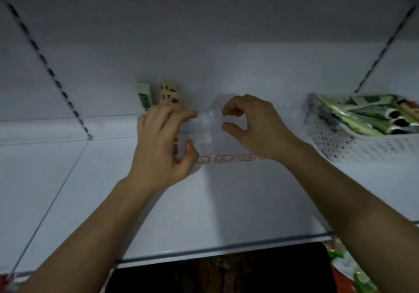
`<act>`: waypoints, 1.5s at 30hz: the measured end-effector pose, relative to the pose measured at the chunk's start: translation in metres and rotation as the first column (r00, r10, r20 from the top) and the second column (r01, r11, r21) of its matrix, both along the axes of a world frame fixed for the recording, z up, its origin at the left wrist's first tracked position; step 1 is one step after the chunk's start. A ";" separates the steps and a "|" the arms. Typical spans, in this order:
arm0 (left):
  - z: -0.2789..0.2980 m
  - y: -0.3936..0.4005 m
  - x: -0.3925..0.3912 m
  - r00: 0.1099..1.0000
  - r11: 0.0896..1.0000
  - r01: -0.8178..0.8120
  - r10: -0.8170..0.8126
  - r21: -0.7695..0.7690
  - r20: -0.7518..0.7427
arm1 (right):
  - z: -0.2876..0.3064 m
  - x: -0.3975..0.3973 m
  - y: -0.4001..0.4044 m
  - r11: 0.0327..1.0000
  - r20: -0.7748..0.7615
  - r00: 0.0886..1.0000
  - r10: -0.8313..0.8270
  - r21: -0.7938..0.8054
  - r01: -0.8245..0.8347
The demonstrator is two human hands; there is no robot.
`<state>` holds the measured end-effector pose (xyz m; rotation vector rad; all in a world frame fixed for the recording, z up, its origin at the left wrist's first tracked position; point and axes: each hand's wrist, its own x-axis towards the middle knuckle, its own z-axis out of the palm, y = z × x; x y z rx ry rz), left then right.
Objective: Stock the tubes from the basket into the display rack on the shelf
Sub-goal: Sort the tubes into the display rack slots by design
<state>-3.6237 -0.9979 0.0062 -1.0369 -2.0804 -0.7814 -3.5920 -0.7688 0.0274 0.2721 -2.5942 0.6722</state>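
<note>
A clear plastic display rack (207,131) with small red-edged labels along its front stands at the back of the white shelf (204,213). My left hand (163,143) grips the rack's left part, fingers on top and thumb at the front. My right hand (249,124) has its thumb and forefinger curled at the rack's top edge in the middle. A green-and-white tube (144,96) and a tan tube with red marks (169,94) stand upright in the rack's left end, behind my left hand. A white perforated basket (353,143) holds several green and white tubes (362,117).
The basket sits on the shelf at the far right. Slotted uprights (48,70) run up the back wall at left and right. Another shelf board hangs overhead. Below the shelf's front edge lie a dark area and colourful packages (353,270) at the lower right.
</note>
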 end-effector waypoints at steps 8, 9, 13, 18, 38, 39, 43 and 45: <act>0.003 0.090 -0.010 0.975 0.870 0.217 -0.217 -0.443 0.053 | 0.037 0.045 0.120 0.930 0.027 0.971 -0.239 0.292 0.221; 0.006 0.103 -0.010 0.973 0.856 0.230 -0.220 -0.463 0.077 | 0.042 0.052 0.133 0.917 0.010 0.963 -0.269 0.309 0.253; 0.016 0.155 -0.008 0.949 0.856 0.313 -0.265 -0.412 0.170 | 0.059 0.072 0.177 0.863 -0.027 0.928 -0.371 0.358 0.356; 0.021 0.213 0.003 0.883 0.888 0.408 -0.323 -0.214 0.341 | 0.062 0.086 0.199 0.888 0.310 0.877 -0.368 0.396 0.233; 0.034 0.295 0.002 0.354 0.788 0.201 -0.613 0.583 0.707 | 0.029 0.050 0.220 0.870 0.350 0.801 -0.486 0.104 0.482; 0.035 0.295 0.003 0.324 0.773 0.197 -0.632 0.603 0.704 | 0.027 0.050 0.220 0.861 0.311 0.812 -0.495 0.047 0.507; 0.042 0.299 0.009 0.333 0.758 0.179 -0.646 0.627 0.687 | 0.046 0.060 0.219 0.783 0.175 0.889 -0.424 -0.423 0.456; 0.043 0.299 0.012 0.344 0.765 0.195 -0.639 0.614 0.688 | 0.055 0.067 0.212 0.784 0.196 0.953 -0.233 -0.542 0.303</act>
